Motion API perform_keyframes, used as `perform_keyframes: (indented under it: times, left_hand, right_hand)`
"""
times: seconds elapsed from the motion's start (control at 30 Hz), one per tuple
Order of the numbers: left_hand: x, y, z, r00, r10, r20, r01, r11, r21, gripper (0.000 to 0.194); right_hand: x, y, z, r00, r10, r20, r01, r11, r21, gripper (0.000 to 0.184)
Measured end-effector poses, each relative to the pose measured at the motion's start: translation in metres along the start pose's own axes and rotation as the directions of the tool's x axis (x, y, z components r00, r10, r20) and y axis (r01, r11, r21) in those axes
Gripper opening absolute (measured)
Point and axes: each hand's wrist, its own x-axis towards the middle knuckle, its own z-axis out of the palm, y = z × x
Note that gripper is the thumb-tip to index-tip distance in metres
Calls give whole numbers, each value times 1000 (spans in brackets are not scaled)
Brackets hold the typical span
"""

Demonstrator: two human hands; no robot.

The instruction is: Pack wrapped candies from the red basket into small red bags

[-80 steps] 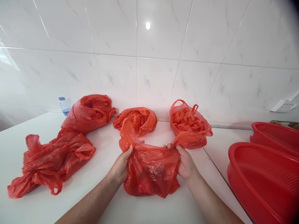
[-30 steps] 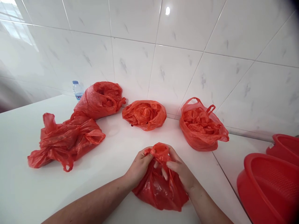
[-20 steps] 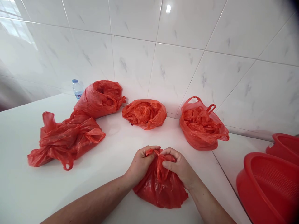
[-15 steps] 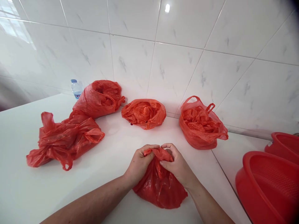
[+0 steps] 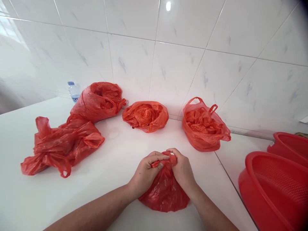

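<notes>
Both my hands are close together at the front of the white counter, gripping the gathered neck of a red plastic bag (image 5: 165, 192). My left hand (image 5: 148, 170) wraps over the bunched plastic, and my right hand (image 5: 183, 168) pinches it from the other side. The body of the bag bulges below them, resting on the counter. Farther back, a crumpled red bag (image 5: 145, 116) lies nearest my hands. A red bag with handles (image 5: 203, 128) sits to its right, stuffed with red plastic. Two more red bags (image 5: 97, 102) (image 5: 61, 144) lie to the left.
The white counter (image 5: 101, 166) meets a white marble-look tiled wall (image 5: 154, 64) at the back. A plastic water bottle (image 5: 73, 91) stands behind the left bags. Two red perforated plastic baskets (image 5: 271, 186) (image 5: 287, 144) sit at the right, on a lower-looking section beyond a seam.
My hands have moved from holding the bag's mouth spread wide to gathering it tightly together. The bag is now bunched and smaller. The view has shifted slightly.
</notes>
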Motion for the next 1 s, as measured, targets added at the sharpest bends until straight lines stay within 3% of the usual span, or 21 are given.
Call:
perform_keyframes:
  times: [0.07, 0.17, 0.3, 0.4, 0.47, 0.57, 0.63, 0.77, 0.87, 1.0]
  left_hand:
    - [-1, -1, 0, 1000, 14, 3, -14, 999, 34, 25]
    - [-1, -3, -2, 1000, 18, -13, -17, 998, 68, 24]
    - [0, -4, -8, 998, 54, -44, -50, 994, 95, 24]
    - [0, -3, -12, 993, 98, -67, -86, 981, 172, 28]
    - [0, -5, -13, 988, 143, -64, -125, 963, 237, 31]
    - [-1, -9, -15, 969, 245, -25, -221, 909, 355, 34]
    - [-1, -13, -17, 945, 327, 1, -294, 847, 442, 36]
    - [1, -11, -22, 855, 516, 43, -449, 698, 558, 33]
    - [-1, -3, -24, 786, 608, 109, -550, 609, 571, 24]
    - [-6, 6, -21, 779, 607, 156, -577, 597, 558, 31]
  right_hand:
    - [1, 1, -2, 998, -15, 56, 6, 988, 157, 25]
    - [1, 2, -7, 976, -4, 216, -83, 916, 392, 29]
    - [2, 6, -14, 917, -39, 398, -262, 693, 672, 36]
    - [6, 10, -18, 923, -20, 384, -312, 545, 778, 31]
    - [10, 12, -20, 955, 50, 292, -271, 547, 792, 26]
    - [15, 17, -19, 968, 168, 185, -250, 629, 736, 21]
    - [17, 21, -19, 975, 193, 107, -217, 745, 630, 19]
    - [22, 35, -23, 989, 25, -144, 1, 984, 178, 14]
    - [29, 50, -31, 958, -116, -264, 91, 990, -103, 18]
    - [38, 67, -41, 940, -146, -309, 86, 976, -200, 18]
